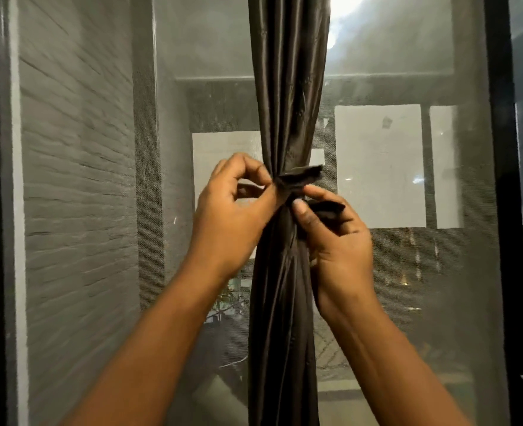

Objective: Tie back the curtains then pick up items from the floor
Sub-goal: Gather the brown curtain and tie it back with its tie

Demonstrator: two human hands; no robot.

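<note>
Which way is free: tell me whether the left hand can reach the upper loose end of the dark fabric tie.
Probably yes. The left hand pinches at the knot on the gathered dark satin curtain; the upper tie end juts right, uncovered. The right hand holds the lower end.

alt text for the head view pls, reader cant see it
Two hands tie a dark strap round a gathered dark curtain: the left hand pinches it at the knot, the right hand holds the other end. Behind is a mesh window screen.
</note>
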